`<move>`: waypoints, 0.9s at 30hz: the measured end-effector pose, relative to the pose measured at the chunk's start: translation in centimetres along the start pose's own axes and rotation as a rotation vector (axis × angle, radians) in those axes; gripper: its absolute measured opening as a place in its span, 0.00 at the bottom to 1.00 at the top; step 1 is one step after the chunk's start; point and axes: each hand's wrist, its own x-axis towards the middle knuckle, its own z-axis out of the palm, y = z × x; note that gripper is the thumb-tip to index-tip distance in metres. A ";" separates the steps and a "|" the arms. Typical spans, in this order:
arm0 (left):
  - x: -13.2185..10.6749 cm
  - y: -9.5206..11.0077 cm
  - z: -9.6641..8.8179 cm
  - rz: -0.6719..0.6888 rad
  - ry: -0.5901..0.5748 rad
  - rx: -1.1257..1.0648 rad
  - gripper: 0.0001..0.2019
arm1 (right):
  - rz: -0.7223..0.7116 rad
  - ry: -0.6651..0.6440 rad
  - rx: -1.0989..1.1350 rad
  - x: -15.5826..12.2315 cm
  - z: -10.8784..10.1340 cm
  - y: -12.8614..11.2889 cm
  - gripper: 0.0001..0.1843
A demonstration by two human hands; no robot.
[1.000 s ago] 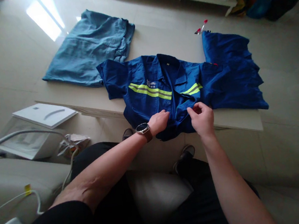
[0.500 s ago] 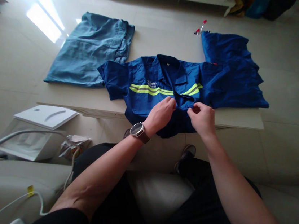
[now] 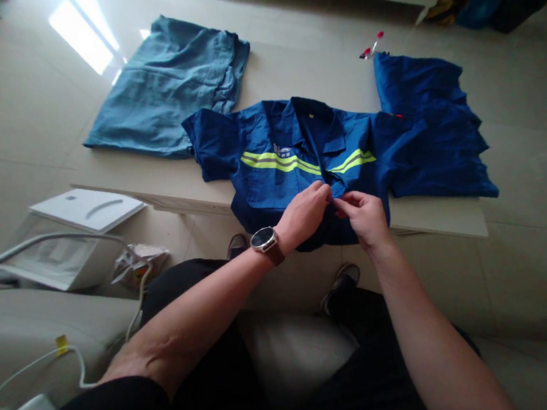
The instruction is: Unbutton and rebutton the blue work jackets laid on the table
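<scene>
A dark blue work shirt (image 3: 271,186) with a yellow-green reflective stripe lies across the table, its collar facing away from me and its lower part hanging over the near edge. My left hand (image 3: 310,208), with a watch on the wrist, pinches the shirt's front edge just below the stripe. Close beside it, my right hand (image 3: 365,215) pinches the other front edge between thumb and forefinger. The fingertips of both hands almost meet at the front opening. Any button there is too small to make out.
Folded lighter blue cloth (image 3: 155,93) lies on the table's (image 3: 307,74) left part. More dark blue clothing (image 3: 436,125) lies at the right, near a red-tipped clip (image 3: 374,46). A white box (image 3: 87,211) stands on the floor at the left, by a grey hose (image 3: 48,239).
My hands have come closer together at the shirt's front. The left moved right, the right moved left, and the right thumb and forefinger have closed on the cloth. The view has shifted slightly.
</scene>
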 end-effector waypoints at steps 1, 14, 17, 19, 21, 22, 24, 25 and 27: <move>0.0 0.0 0.1 -0.004 0.011 -0.020 0.10 | -0.002 -0.002 0.004 0.0 0.0 0.0 0.25; 0.2 -1.0 0.9 -0.085 0.139 -0.358 0.15 | -0.058 -0.050 -0.008 0.0 0.2 0.3 0.18; 0.1 -1.0 0.9 -0.067 0.155 -0.352 0.13 | -0.166 -0.083 -0.144 -0.3 0.0 0.3 0.16; 0.1 -0.9 0.9 -0.053 0.168 -0.343 0.13 | -0.250 -0.070 -0.259 -0.5 -0.1 0.2 0.13; 0.1 -0.8 0.8 -0.058 0.169 -0.337 0.12 | -0.314 -0.041 -0.362 -0.7 -0.1 -0.2 0.10; 0.1 -0.8 0.8 -0.065 0.165 -0.341 0.12 | -0.338 -0.033 -0.402 -0.8 0.0 -0.4 0.08; 0.1 -0.7 0.6 -0.074 0.159 -0.363 0.11 | -0.390 -0.034 -0.455 -0.9 0.1 -0.7 0.06; 0.1 -0.7 0.6 -0.073 0.157 -0.381 0.11 | -0.416 -0.035 -0.472 -1.0 0.2 -0.8 0.05; 0.1 -0.8 0.5 -0.062 0.156 -0.421 0.11 | -0.464 -0.034 -0.490 -1.0 0.3 -0.9 0.04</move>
